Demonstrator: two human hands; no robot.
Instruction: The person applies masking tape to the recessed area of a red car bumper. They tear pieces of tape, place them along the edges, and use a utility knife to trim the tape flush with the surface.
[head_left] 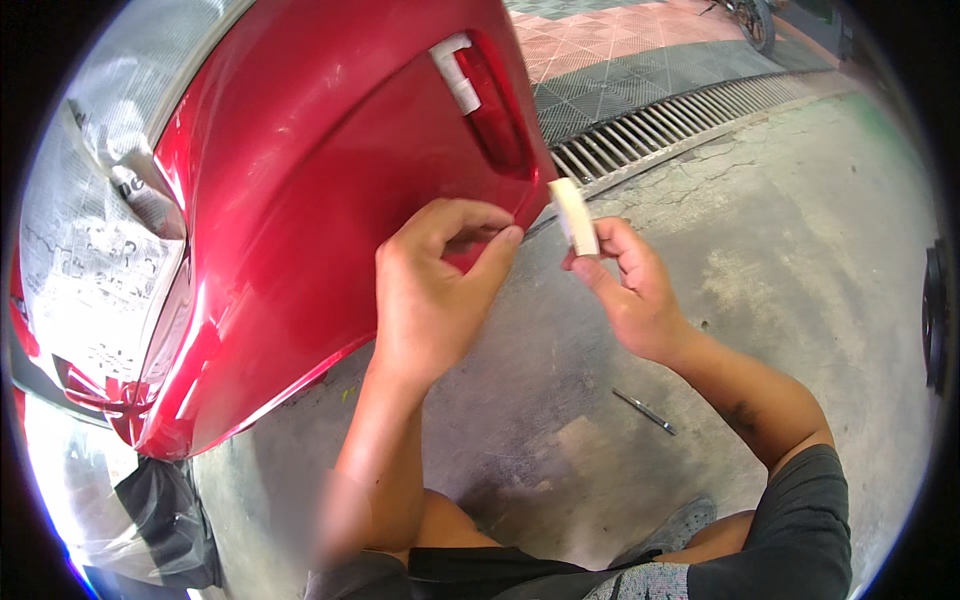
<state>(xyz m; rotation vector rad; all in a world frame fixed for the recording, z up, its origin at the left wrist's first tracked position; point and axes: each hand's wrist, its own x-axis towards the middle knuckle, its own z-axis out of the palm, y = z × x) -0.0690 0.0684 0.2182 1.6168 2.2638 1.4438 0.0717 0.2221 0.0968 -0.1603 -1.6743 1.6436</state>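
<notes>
Your right hand [636,300] is gripping a cream roll [574,217], likely light, firm, best held by its rim; whether your left hand [428,285] is pinching anything is unclear.

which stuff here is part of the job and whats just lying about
Seemingly part of the job:
pale roll, likely tape, in the right hand
red car panel, by the left hand
pale strips at the panel's slot
newspaper covering, far left

Apparently just lying about:
slim pen-like thing on the floor
wheel, top right
</notes>
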